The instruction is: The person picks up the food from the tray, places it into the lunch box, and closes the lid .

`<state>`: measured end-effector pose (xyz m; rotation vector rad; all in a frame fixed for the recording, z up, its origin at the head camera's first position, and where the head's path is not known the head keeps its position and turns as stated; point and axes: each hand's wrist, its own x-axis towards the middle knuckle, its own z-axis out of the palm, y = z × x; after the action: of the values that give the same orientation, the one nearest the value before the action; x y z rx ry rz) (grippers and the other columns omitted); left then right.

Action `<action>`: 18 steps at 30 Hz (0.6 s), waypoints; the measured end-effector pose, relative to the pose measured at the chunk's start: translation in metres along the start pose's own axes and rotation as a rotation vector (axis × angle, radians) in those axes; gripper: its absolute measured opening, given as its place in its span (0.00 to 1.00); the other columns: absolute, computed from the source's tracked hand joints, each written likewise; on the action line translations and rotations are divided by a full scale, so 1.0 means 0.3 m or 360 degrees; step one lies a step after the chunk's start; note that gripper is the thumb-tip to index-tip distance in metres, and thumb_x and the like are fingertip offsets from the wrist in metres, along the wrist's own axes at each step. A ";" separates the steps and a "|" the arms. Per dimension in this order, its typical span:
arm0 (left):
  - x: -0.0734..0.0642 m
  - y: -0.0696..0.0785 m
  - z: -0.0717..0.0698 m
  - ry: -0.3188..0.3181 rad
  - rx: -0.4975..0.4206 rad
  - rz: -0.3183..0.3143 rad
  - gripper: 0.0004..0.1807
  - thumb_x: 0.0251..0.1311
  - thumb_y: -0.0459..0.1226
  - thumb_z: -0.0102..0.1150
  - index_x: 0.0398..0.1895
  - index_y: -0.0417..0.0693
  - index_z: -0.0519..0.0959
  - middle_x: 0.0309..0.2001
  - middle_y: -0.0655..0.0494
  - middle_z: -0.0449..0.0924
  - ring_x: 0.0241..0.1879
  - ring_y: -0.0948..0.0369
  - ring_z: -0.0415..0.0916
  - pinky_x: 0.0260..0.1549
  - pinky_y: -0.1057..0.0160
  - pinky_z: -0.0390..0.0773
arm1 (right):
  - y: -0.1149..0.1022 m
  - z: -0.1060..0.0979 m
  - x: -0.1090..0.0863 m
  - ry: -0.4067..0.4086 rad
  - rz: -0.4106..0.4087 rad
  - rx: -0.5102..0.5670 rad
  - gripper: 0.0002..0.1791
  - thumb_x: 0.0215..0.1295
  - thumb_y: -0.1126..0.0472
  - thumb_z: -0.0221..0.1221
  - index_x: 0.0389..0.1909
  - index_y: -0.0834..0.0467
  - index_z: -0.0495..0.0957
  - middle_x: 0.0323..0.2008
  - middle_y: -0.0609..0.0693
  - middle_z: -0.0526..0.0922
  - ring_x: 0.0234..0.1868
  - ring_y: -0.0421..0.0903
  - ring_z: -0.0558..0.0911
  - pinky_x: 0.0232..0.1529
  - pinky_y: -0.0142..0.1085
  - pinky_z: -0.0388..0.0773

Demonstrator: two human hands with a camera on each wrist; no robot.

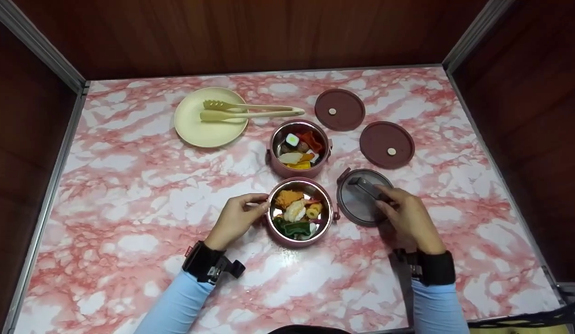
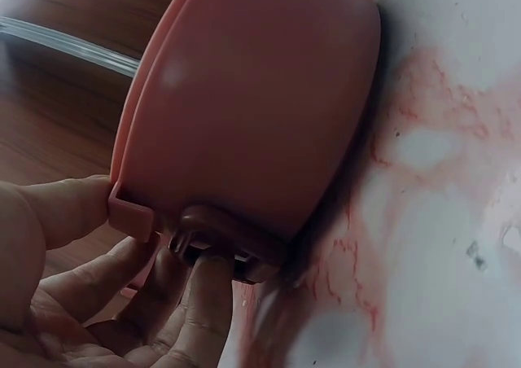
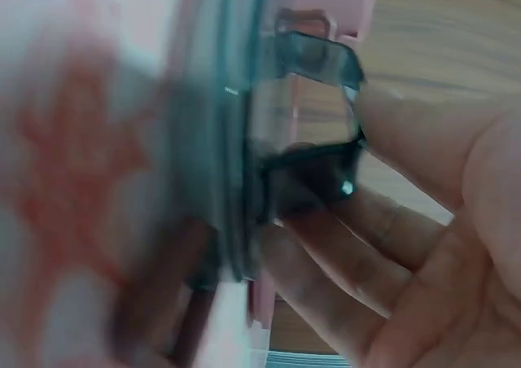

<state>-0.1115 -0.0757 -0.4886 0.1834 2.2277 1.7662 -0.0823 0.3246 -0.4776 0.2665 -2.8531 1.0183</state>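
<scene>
Far left, a smooth, matte cream plate [image 1: 190, 130], round and shallow, on a tabletop [image 1: 143, 269] of marbled pink and white. Across the plate and past its right edge, long pale tongs [image 1: 257, 114], with one slotted head. Next, the left hand [image 1: 235, 218], thumb and bent fingers closed in to a narrow gap, with hold of the side latch of the near bowl [image 1: 300, 243]: pink outside, shiny metallic within, upright at the middle of the table. Inside: an orange crumbly-looking piece, a pale lump, a yellow ring and dark green folds. Just behind, the matching far bowl [image 1: 292, 172], with a white block centred in green, red ruffled pieces, brown balls and something yellow. Farther right, two flat maroon discs [image 1: 345, 104], each with a pale button. Beside the near bowl, a grey see-through lid [image 1: 354, 204]; whether resting or lifted, impossible to tell. On its bridge-shaped handle [image 1: 368, 186], the right hand [image 1: 410, 215], thumb and fingertips pinched to the handle's width.
</scene>
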 end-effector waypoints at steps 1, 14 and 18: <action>0.000 0.001 0.000 0.0001 -0.0008 -0.0006 0.16 0.63 0.37 0.66 0.53 0.40 0.83 0.42 0.50 0.85 0.38 0.57 0.82 0.41 0.56 0.82 | 0.004 -0.017 0.010 -0.0032 0.0026 0.0018 0.20 0.67 0.66 0.63 0.60 0.62 0.79 0.48 0.62 0.83 0.43 0.57 0.83 0.44 0.51 0.80; 0.001 -0.007 0.000 0.0003 -0.0097 -0.0069 0.16 0.63 0.35 0.65 0.53 0.40 0.82 0.42 0.50 0.84 0.38 0.55 0.82 0.42 0.53 0.83 | 0.203 -0.215 0.324 -0.0065 0.0562 -0.0130 0.21 0.73 0.58 0.54 0.61 0.66 0.76 0.47 0.70 0.81 0.45 0.62 0.80 0.43 0.48 0.75; 0.000 -0.012 -0.001 -0.0001 -0.0115 -0.0049 0.17 0.63 0.36 0.66 0.53 0.40 0.82 0.42 0.49 0.85 0.39 0.55 0.82 0.42 0.53 0.83 | 0.254 -0.216 0.398 -0.0106 0.0774 -0.0145 0.25 0.73 0.55 0.53 0.63 0.67 0.74 0.54 0.72 0.77 0.53 0.66 0.76 0.53 0.56 0.72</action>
<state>-0.1114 -0.0769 -0.4922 0.1330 2.1506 1.8268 -0.2120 0.4082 -0.4566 -0.4306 -3.0878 0.9497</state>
